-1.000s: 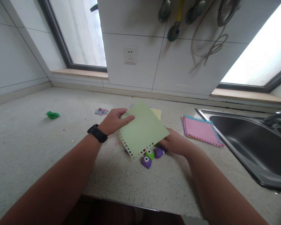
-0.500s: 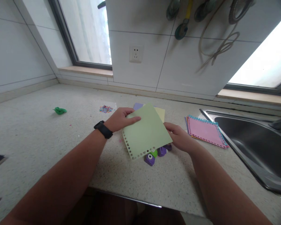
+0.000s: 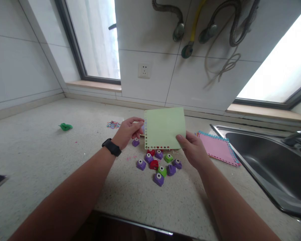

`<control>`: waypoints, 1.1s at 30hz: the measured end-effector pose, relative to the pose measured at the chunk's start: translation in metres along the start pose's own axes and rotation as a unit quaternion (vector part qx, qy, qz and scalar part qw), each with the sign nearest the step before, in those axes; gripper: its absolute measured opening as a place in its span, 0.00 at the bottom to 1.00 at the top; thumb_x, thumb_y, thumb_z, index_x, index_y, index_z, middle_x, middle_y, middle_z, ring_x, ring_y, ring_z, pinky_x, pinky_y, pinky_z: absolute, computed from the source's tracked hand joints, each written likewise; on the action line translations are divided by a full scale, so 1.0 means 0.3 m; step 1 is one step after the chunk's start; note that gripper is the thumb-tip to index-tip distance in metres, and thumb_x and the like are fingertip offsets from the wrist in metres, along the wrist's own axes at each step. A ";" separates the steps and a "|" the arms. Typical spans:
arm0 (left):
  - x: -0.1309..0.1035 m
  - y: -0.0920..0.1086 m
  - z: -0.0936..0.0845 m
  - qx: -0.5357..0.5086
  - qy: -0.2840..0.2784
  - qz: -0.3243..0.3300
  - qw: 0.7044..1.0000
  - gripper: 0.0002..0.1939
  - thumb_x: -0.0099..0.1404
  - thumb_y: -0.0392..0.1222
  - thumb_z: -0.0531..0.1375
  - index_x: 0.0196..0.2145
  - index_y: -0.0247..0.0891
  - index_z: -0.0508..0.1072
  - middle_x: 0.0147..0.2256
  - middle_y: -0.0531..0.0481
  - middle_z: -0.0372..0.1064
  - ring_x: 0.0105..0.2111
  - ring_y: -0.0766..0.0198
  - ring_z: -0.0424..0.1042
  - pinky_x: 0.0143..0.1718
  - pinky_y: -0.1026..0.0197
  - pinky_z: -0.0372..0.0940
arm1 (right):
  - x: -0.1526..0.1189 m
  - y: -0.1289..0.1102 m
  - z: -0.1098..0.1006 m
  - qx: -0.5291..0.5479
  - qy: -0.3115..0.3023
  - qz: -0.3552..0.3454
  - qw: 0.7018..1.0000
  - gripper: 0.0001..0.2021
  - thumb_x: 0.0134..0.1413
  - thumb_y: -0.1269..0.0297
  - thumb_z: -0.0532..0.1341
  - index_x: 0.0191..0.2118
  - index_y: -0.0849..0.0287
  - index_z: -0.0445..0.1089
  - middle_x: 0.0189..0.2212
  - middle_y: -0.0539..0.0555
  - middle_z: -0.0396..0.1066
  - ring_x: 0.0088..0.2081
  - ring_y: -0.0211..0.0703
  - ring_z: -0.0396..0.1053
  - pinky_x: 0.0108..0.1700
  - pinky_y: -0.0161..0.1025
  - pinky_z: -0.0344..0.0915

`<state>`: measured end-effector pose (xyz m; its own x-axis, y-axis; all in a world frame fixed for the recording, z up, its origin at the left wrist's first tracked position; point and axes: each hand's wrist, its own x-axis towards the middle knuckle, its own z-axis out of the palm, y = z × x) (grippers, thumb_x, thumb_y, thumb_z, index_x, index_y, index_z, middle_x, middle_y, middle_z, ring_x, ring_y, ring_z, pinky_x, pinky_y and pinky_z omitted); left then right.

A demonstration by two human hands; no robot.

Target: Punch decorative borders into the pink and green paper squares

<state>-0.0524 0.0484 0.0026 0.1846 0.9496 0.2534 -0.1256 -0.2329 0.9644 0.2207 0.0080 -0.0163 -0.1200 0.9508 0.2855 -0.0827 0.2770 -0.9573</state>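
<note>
A light green paper (image 3: 165,129) is raised above the counter, with small shapes punched along its left and bottom edges. My right hand (image 3: 193,147) grips its lower right corner, thumb on the front. At the paper's left edge is my left hand (image 3: 130,132), fingers curled close to the sheet; whether they pinch it cannot be made out. Below the paper lie several small craft punches: purple ones (image 3: 141,164), red ones (image 3: 154,164) and green ones (image 3: 169,158). Part of a purple sheet shows between my left hand and the green paper.
A stack of punched sheets, pink on top (image 3: 217,146), lies beside the steel sink (image 3: 271,167) on the right. Paper confetti (image 3: 113,125) is heaped behind my left hand. A crumpled green item (image 3: 65,127) rests farther left on the counter (image 3: 90,110).
The green paper has turned more upright and level, uncovering the punches. My right hand now holds its right corner, and my left hand has moved off its front face to the left edge.
</note>
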 end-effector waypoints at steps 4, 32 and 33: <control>-0.003 -0.024 0.025 0.000 -0.074 -0.032 0.997 0.18 0.61 0.55 0.65 0.36 0.36 0.72 0.25 0.53 0.71 0.18 0.71 0.67 0.16 0.70 0.53 | 0.008 0.014 0.004 -0.009 0.022 -0.011 1.000 0.14 0.56 0.52 0.65 0.44 0.54 0.75 0.33 0.52 0.76 0.30 0.43 0.72 0.33 0.41 0.69; 0.001 -0.056 0.039 0.027 -0.022 -0.026 0.999 0.18 0.55 0.50 0.70 0.40 0.37 0.80 0.29 0.49 0.76 0.22 0.67 0.68 0.20 0.65 0.61 | 0.031 0.002 -0.077 -0.527 -0.053 -0.077 0.845 0.15 0.59 0.51 0.61 0.42 0.56 0.76 0.38 0.59 0.76 0.43 0.52 0.67 0.47 0.49 0.61; 0.004 -0.058 0.037 0.025 -0.016 -0.028 0.999 0.17 0.55 0.50 0.70 0.38 0.36 0.80 0.27 0.51 0.75 0.19 0.70 0.63 0.18 0.66 0.57 | 0.029 0.002 -0.076 -0.539 -0.073 -0.082 0.835 0.14 0.58 0.51 0.63 0.41 0.55 0.77 0.38 0.58 0.76 0.43 0.53 0.67 0.47 0.49 0.60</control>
<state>-0.0393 0.0512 -0.0132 0.2221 0.9544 0.1996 -0.0647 -0.1899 0.9797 0.2421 0.0196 -0.0156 -0.3206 0.8829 0.3431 0.8197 0.4401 -0.3666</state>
